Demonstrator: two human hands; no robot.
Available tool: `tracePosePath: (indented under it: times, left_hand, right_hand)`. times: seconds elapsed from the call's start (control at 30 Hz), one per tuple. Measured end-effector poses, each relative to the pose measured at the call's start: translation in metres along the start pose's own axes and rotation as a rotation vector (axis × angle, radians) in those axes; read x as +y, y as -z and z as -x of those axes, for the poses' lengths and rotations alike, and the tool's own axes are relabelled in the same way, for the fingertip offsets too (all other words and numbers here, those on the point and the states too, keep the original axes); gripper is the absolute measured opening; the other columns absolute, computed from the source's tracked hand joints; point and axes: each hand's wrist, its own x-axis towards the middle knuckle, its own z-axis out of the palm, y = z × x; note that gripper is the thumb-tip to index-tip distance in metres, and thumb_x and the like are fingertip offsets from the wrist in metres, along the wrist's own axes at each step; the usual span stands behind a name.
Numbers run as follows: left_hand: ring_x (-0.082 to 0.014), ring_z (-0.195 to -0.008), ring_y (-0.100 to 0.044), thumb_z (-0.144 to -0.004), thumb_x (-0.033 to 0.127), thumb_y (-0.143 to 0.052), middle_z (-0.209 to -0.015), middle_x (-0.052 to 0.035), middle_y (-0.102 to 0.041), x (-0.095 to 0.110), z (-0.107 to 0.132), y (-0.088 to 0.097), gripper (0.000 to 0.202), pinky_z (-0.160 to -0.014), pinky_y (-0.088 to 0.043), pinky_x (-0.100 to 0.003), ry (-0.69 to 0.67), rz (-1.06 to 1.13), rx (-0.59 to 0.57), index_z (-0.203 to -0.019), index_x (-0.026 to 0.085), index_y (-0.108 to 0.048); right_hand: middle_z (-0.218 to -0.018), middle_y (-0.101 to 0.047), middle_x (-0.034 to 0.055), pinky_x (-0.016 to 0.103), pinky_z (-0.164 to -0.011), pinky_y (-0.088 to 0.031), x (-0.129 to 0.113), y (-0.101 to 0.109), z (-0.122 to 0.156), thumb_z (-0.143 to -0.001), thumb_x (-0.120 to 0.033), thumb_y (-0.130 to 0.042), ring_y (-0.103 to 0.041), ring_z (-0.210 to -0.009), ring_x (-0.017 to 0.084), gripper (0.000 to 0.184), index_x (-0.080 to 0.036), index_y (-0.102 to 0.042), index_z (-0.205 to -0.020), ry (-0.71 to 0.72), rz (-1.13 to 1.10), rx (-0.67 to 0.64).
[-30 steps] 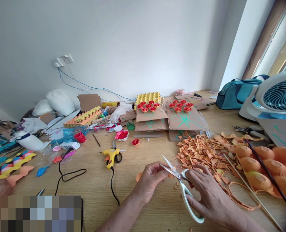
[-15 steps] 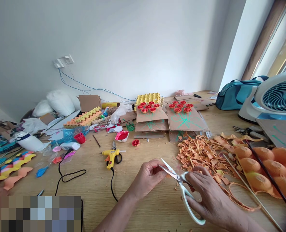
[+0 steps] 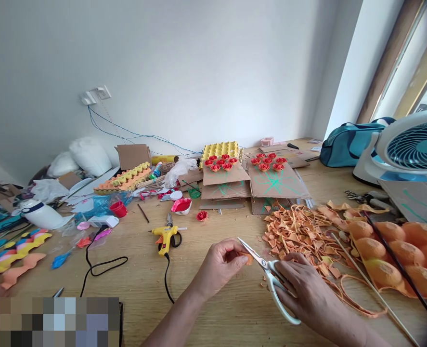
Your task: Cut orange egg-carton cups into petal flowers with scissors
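Note:
My left hand [image 3: 222,265] pinches a small orange piece of egg carton [image 3: 250,259], mostly hidden by the fingers. In my right hand [image 3: 303,289] are scissors [image 3: 281,301] with pale green-white handles; their blades lie closed together against the orange piece, tips pointing up and left. Just beyond the right hand spreads a pile of orange carton scraps [image 3: 292,231]. A red paper flower [image 3: 202,216] lies on the table ahead of the left hand, beside a bowl of red paint [image 3: 181,206].
A yellow glue gun [image 3: 165,238] with a black cord lies left of my hands. An orange egg tray [image 3: 382,270] is at the right with a dark stick across it. Cardboard panels [image 3: 280,180] bearing red flowers stand behind. A fan [image 3: 415,144] sits at the far right.
The scissor blades have closed, and the handles have come together in my right hand. The left hand still pinches the orange piece in nearly the same place.

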Motion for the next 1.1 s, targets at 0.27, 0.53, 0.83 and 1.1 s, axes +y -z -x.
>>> tracePosePath:
  times: [0.27, 0.53, 0.83, 1.1]
  left_hand:
    - [-0.0170, -0.081, -0.058, -0.083, 0.033, -0.067, -0.085, -0.0059, -0.069, -0.001, 0.000, -0.001, 0.020, -0.077, -0.044, -0.028, 0.133, 0.002, -0.013, -0.088, 0.014, -0.071]
    - [-0.0124, -0.072, -0.049, -0.079, 0.033, -0.069, -0.077, -0.0003, -0.060, -0.008, -0.001, -0.003, 0.020, -0.068, -0.038, -0.025, 0.177, 0.012, -0.035, -0.080, 0.014, -0.062]
    - [-0.0163, -0.076, -0.054, -0.070, 0.022, -0.076, -0.071, 0.0000, -0.065, 0.001, 0.006, -0.015, 0.007, -0.073, -0.038, -0.027, 0.125, -0.356, -0.077, -0.076, 0.018, -0.075]
    - [-0.0156, -0.079, -0.061, -0.066, 0.022, -0.079, -0.079, 0.0019, -0.066, 0.002, 0.011, -0.027, 0.020, -0.076, -0.043, -0.026, 0.181, -0.248, -0.148, -0.080, 0.018, -0.065]
  right_hand:
    - [-0.069, -0.058, 0.0004, 0.033, -0.071, -0.044, 0.004, -0.006, -0.001, -0.099, -0.027, -0.046, -0.053, -0.066, 0.018, 0.026, -0.023, -0.043, -0.074, -0.107, -0.075, -0.026]
    - [-0.070, -0.059, 0.0015, 0.028, -0.063, -0.041, -0.001, 0.000, -0.003, -0.097, -0.040, -0.048, -0.052, -0.070, 0.018, 0.031, -0.022, -0.049, -0.072, -0.332, -0.283, -0.050]
    - [-0.080, -0.060, 0.0007, 0.027, -0.066, -0.043, 0.006, -0.004, -0.003, -0.090, -0.050, -0.057, -0.053, -0.075, 0.019, 0.029, -0.021, -0.060, -0.087, -0.429, -0.769, 0.030]
    - [-0.095, -0.064, 0.0043, 0.034, -0.081, -0.048, 0.006, -0.019, -0.002, -0.086, -0.047, -0.067, -0.061, -0.091, 0.024, 0.028, -0.023, -0.062, -0.100, -0.346, -0.976, 0.025]
